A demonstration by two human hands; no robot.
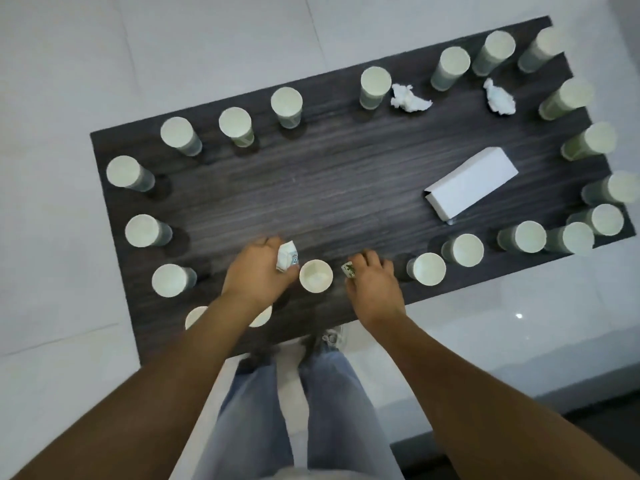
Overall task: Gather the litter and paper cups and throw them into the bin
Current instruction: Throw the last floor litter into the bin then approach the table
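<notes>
Several upright paper cups ring the dark wooden table (pixel 311 188). One cup (pixel 316 276) stands near the front edge between my hands. My left hand (pixel 258 271) grips a crumpled white wrapper (pixel 286 259) just left of that cup. To the cup's right, my right hand (pixel 372 282) pinches a small crumpled scrap with green print (pixel 348 270). Two crumpled white tissues (pixel 408 98) (pixel 499 98) lie at the far side. A white cardboard box (pixel 471 183) lies on its side at the right. No bin is in view.
My left forearm partly covers two cups (pixel 260 318) at the front edge. White tiled floor (pixel 207 39) surrounds the low table. My legs and shoes (pixel 330 337) stand against the table's near edge.
</notes>
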